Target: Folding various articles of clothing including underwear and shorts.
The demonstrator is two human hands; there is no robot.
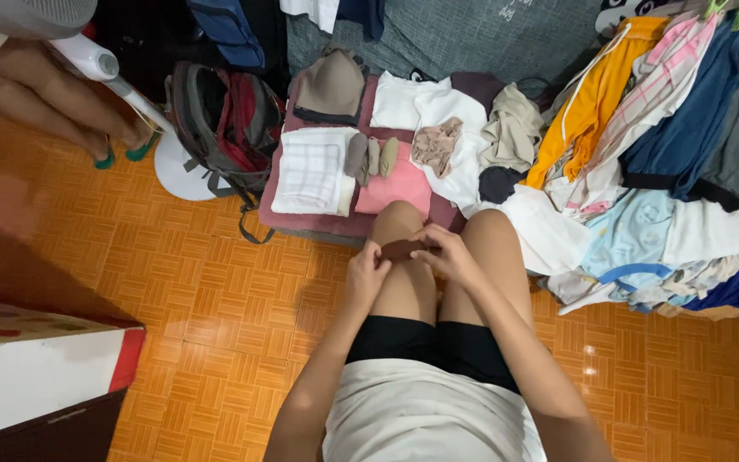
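I sit with my knees raised, and both hands meet over my left knee. My left hand (367, 272) and my right hand (446, 252) each pinch an end of a small dark brown cloth piece (401, 250), a rolled sock or similar. Just beyond my knees lies a dark red mat (277, 205) with folded items: a white checked cloth (310, 171), a pink folded garment (399, 184), several small rolled pieces (371, 156) in grey and tan, and a beige bra (329, 85).
A large heap of unfolded clothes (660, 171) spreads to the right. A grey and red backpack (224, 124) and a white fan base (177, 167) stand at left, by another person's legs (36, 94). A white and red box (44, 368) sits near left on the orange parquet floor.
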